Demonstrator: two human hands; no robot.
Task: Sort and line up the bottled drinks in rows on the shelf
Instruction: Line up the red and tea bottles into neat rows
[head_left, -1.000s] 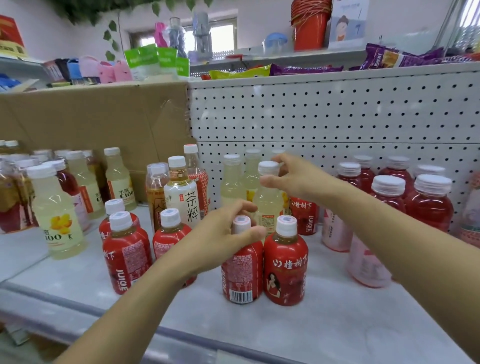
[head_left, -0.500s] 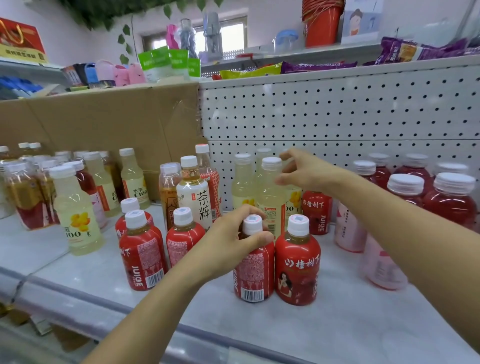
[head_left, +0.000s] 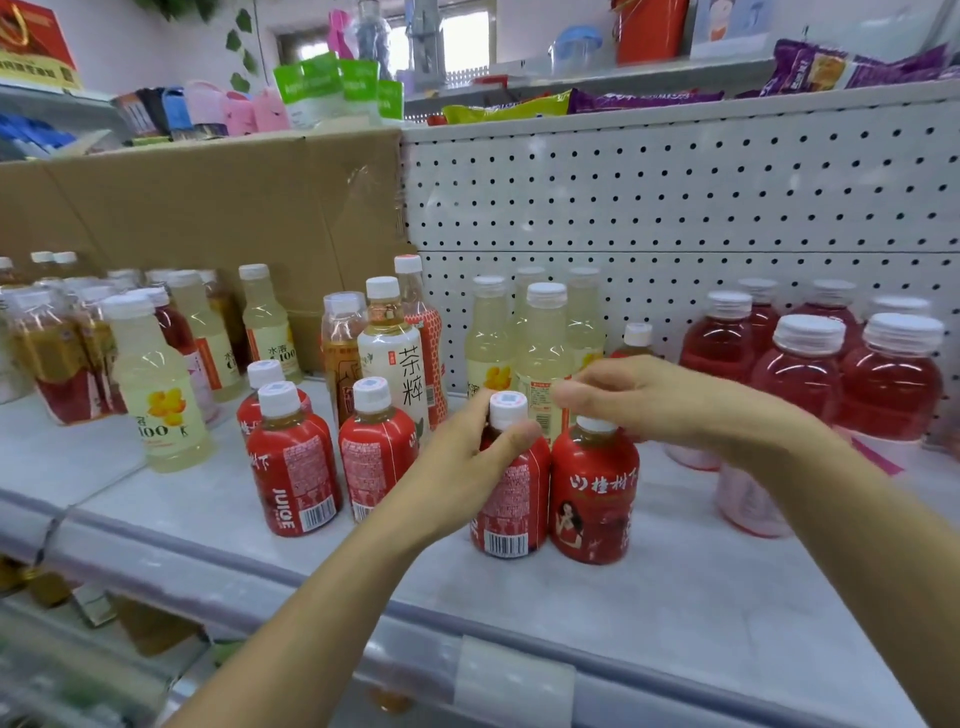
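Two short red juice bottles stand side by side near the front of the pale shelf (head_left: 701, 597). My left hand (head_left: 467, 467) grips the neck of the left red bottle (head_left: 511, 514), just under its white cap. My right hand (head_left: 644, 400) hovers with loosely curled fingers right over the cap of the right red bottle (head_left: 592, 499) and holds nothing. Behind them stand tall pale yellow bottles (head_left: 543, 353). A group of three more red bottles (head_left: 296, 478) stands to the left.
A white tea bottle (head_left: 397, 358) and amber bottles stand behind the left group. Wide pink-red bottles (head_left: 800, 374) fill the right, against the pegboard back wall (head_left: 675, 208). More yellow and amber bottles crowd the far left before a cardboard sheet (head_left: 208, 208).
My right hand let go of the pale yellow bottle's cap and came down and forward over the right red bottle. My left hand kept its grip on the left red bottle.
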